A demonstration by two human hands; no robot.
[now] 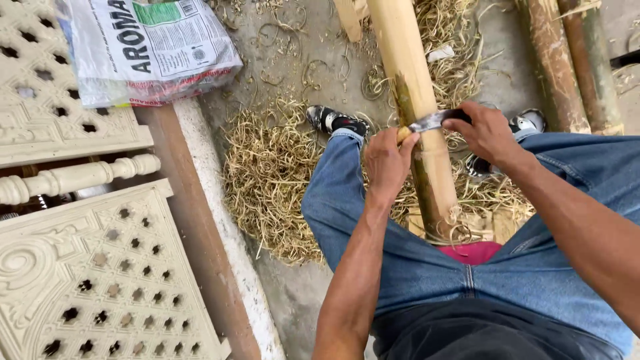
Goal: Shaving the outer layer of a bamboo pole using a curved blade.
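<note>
A thick pale bamboo pole (pixel 408 73) runs from the top of the view down between my knees. A knife blade (pixel 427 122) lies across it at mid-height. My right hand (pixel 488 133) grips the knife's dark handle on the right side of the pole. My left hand (pixel 388 160) is closed on the blade's left end, where a small wooden tip shows, and presses against the pole. A strip of green skin (pixel 402 100) remains on the pole above the blade. I am seated in blue jeans (pixel 427 267).
Curly bamboo shavings (pixel 267 180) cover the ground by my feet in dark shoes (pixel 333 121). More bamboo poles (pixel 567 67) lean at the upper right. Carved cream lattice panels (pixel 93 280), a turned baluster (pixel 73 177) and a printed sack (pixel 150 50) lie on the left.
</note>
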